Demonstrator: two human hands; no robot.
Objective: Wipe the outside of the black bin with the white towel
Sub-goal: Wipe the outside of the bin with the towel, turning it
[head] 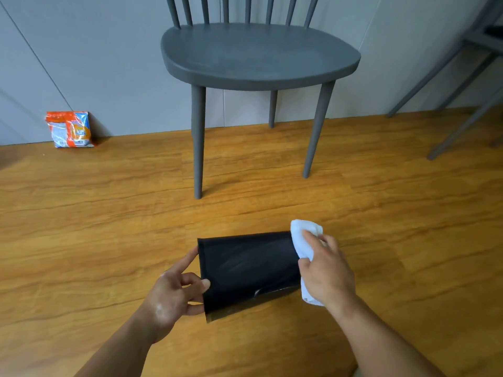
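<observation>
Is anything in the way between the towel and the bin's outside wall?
Nothing visible. The right hand holds the white towel against the right end of the black bin. The bare wall is open to it; only the left hand grips the bin's left edge.

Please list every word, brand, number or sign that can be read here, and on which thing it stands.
Nothing can be read.
On the packet against the wall: orange, blue and white print, too small and blurred to read.
On the black bin, white towel and grey chair: no writing visible.
</observation>
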